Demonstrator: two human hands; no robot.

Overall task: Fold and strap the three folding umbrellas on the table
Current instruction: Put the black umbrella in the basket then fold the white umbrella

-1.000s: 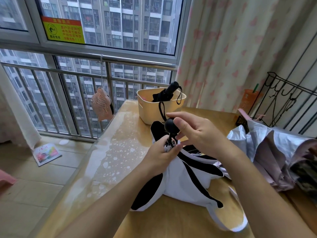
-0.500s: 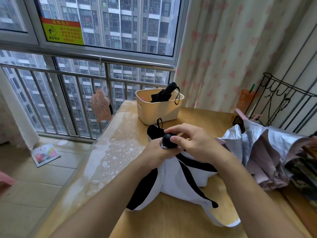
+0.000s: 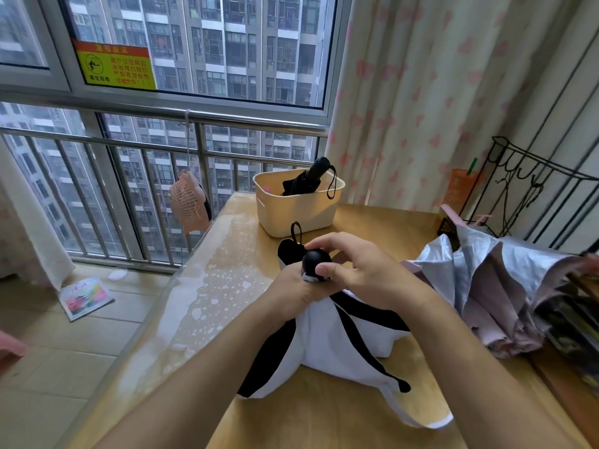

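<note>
We see both hands meeting over the black-and-white umbrella (image 3: 340, 338), which sits near the middle of the wooden table (image 3: 227, 286) with its canopy loose and spread on the tabletop; the left hand (image 3: 291, 288) is curled round the gathered fabric just under the top; the right hand (image 3: 366, 273) curls its fingers and thumb round the round black handle (image 3: 316, 260), which points up and away from us; a thin black wrist loop (image 3: 295, 231) stands up behind the handle. Beyond the hands we find a cream basket (image 3: 298, 212) on the far part of the table; a black umbrella (image 3: 308, 181), folded, leans tilted inside it with its own loop hanging over the rim. To the right a silver-and-pink umbrella (image 3: 486, 277) lies crumpled and unfolded on the table, just beside the right forearm. A pink fan (image 3: 189, 202) hangs on the window railing; a booklet (image 3: 86, 298) lies on the floor below.
</note>
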